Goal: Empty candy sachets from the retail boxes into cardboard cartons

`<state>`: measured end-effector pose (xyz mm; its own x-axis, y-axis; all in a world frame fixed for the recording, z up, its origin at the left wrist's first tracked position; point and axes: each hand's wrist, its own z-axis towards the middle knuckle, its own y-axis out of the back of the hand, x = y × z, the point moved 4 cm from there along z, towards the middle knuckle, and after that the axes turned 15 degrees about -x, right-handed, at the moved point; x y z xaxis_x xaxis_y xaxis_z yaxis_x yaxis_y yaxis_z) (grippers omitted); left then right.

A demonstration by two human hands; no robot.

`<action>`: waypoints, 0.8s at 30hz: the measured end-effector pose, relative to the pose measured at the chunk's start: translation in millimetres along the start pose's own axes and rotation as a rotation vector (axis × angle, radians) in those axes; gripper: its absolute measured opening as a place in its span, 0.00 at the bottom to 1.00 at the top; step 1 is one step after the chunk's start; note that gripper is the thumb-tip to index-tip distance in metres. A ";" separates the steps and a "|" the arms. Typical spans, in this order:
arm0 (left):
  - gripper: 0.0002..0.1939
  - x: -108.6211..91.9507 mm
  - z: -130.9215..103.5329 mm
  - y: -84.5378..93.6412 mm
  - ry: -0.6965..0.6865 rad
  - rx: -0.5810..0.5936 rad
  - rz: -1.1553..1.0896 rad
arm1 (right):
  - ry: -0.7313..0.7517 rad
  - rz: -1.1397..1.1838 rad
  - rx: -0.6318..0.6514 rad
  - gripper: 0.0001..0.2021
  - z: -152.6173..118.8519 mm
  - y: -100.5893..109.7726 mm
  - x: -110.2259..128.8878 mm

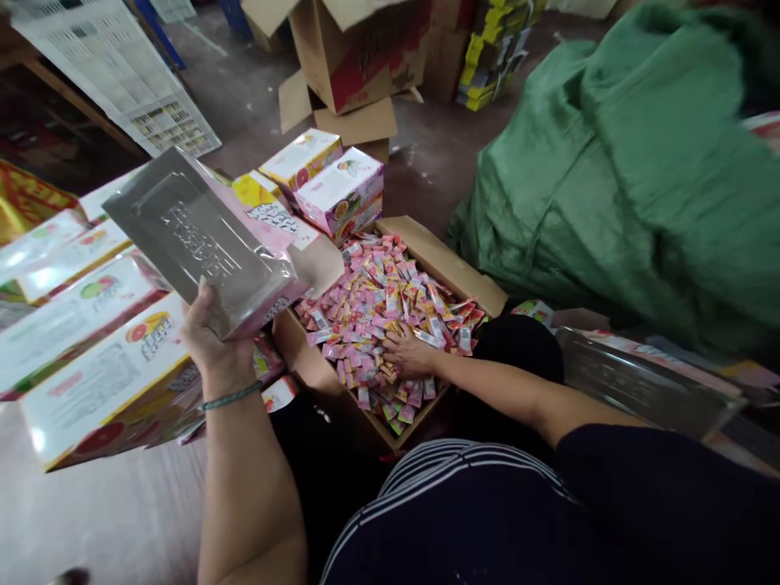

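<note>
My left hand [210, 337] grips the lower edge of a display box [201, 244] with a clear plastic window, tilted, its thumb on the window. The box's open flap [320, 264] points toward a cardboard carton [426, 244] filled with small pink, yellow and green wrapped packets [390, 292]. Inside this carton, my right hand [411, 353] lies on the packets with its fingers spread and partly sunk among them. Whether any packet is between those fingers cannot be made out.
White-topped fruit-print boxes [91, 301] stand at the left, and more [341, 183] beyond the carton. A green cloth-covered heap [609, 195] fills the right. Behind is an open brown carton [359, 57]. Another windowed box [646, 382] lies at right.
</note>
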<state>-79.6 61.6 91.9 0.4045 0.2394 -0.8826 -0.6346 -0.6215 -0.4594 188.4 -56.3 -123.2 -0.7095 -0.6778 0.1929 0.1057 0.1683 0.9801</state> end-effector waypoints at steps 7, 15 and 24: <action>0.13 -5.2 -16.6 -0.4 0.074 0.169 -0.147 | -0.116 -0.025 -0.232 0.35 -2.7 78.9 0.3; 0.05 -6.2 -14.5 10.6 0.153 0.135 -0.215 | -0.481 -0.016 -0.241 0.32 14.9 21.0 -58.9; 0.06 24.5 -48.3 -2.7 0.498 0.142 -0.110 | -0.579 0.167 -0.277 0.31 14.2 10.7 -73.9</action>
<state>-36.2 33.1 76.3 0.7158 -0.1076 -0.6899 -0.6397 -0.4973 -0.5861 232.0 5.7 -127.7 -0.9198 -0.1514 0.3621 0.3669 -0.0048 0.9302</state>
